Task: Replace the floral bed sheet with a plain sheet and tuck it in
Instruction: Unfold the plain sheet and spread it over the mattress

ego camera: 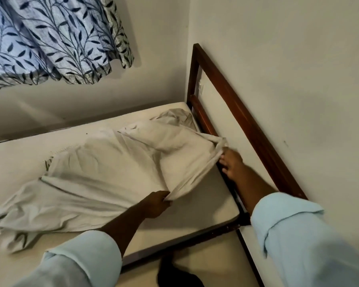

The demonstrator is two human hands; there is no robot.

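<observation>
A plain pale grey sheet (104, 175) lies crumpled across the bare cream mattress (205, 206). My left hand (155, 204) is shut on a fold of the sheet's near edge, close to the mattress corner. My right hand (231, 162) reaches to the gap between the mattress and the wooden headboard (236, 112), pinching the sheet's corner there with its fingers pointing down. Part of the mattress around the sheet is uncovered. No floral sheet shows in view.
The bed stands in a room corner, with white walls (278, 48) on the far side and behind the headboard. A blue leaf-patterned curtain (50, 38) hangs above the far side. The dark bed frame rail (195, 237) runs along the near edge, above a strip of floor.
</observation>
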